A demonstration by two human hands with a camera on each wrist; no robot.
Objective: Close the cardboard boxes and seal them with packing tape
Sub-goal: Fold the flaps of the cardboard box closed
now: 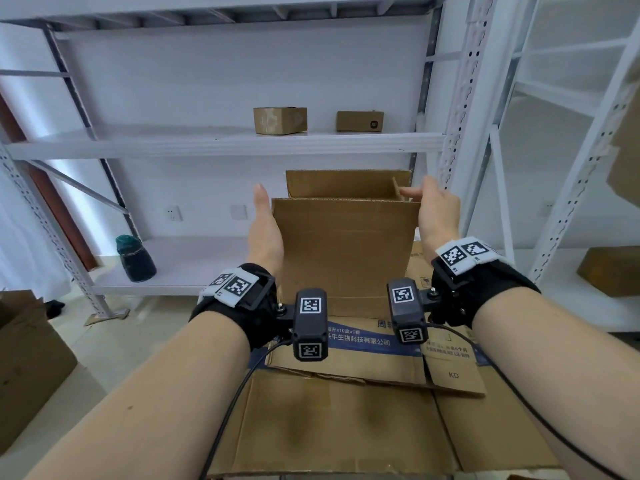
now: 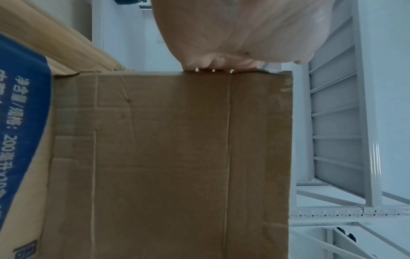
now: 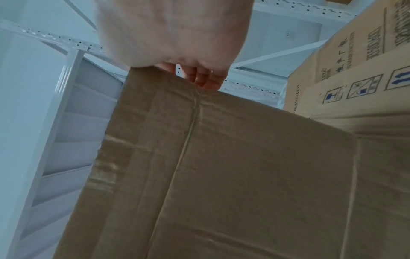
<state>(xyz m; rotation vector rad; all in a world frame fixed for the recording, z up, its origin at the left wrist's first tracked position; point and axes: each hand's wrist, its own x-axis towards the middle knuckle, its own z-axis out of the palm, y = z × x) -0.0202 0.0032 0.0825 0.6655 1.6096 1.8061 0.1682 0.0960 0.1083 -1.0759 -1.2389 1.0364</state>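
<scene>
Cardboard box [image 1: 341, 244] open-topped, between both hands

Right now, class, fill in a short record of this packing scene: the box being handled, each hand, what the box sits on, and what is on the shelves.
box: plain cardboard box, top flaps up, unsealed
left hand: left hand flat against the box's left side
right hand: right hand on the right side, fingers curled over the top edge
support: printed carton underneath
shelves: two small boxes, dark jar
tape: none visible
</scene>
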